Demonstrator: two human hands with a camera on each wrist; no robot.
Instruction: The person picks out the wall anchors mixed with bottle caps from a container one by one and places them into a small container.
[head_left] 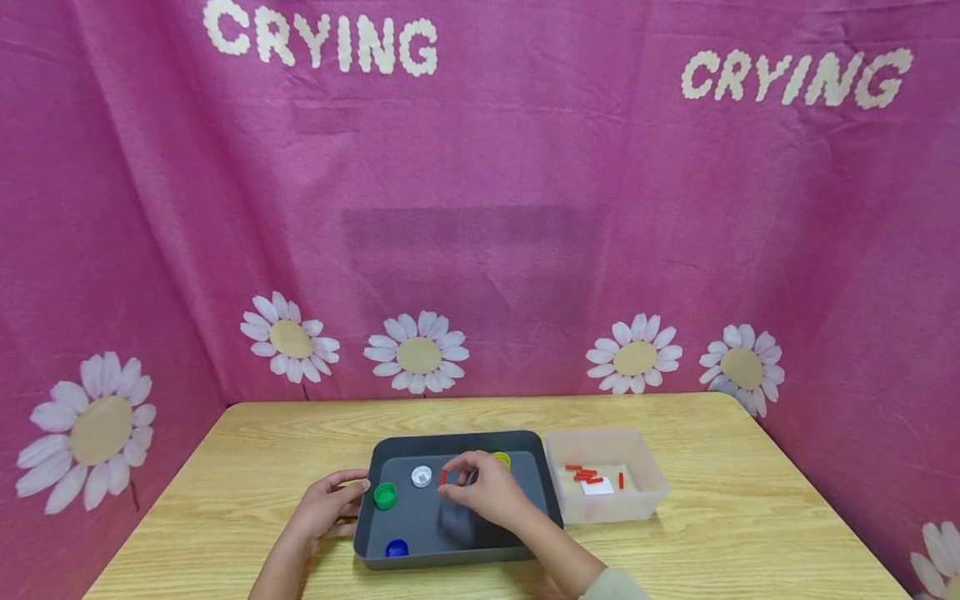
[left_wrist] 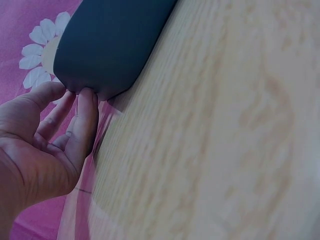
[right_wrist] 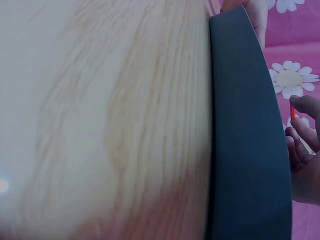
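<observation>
My left hand (head_left: 324, 504) grips the left end of a dark grey tray (head_left: 450, 557), with fingertips at its rim and outer wall; the left wrist view shows the same hand (left_wrist: 55, 135) against the tray's end (left_wrist: 110, 45). Above the tray's middle, my right hand (head_left: 487, 490) pinches a small red stick (head_left: 442, 478) upright between thumb and fingertip. That red stick (right_wrist: 293, 111) also shows in the right wrist view. Inside the tray lie a green cap (head_left: 386, 496), a white cap (head_left: 422, 476), a blue cap (head_left: 397, 547) and a yellow cap (head_left: 502, 459), partly hidden by my right hand.
A translucent plastic box (head_left: 611, 508) stands right beside the tray. Several red sticks (head_left: 585, 476) and a white piece (head_left: 597, 487) lie in it. Both sit on a wooden table (head_left: 720, 500), with a pink flowered cloth (head_left: 480, 275) hanging behind and at the sides.
</observation>
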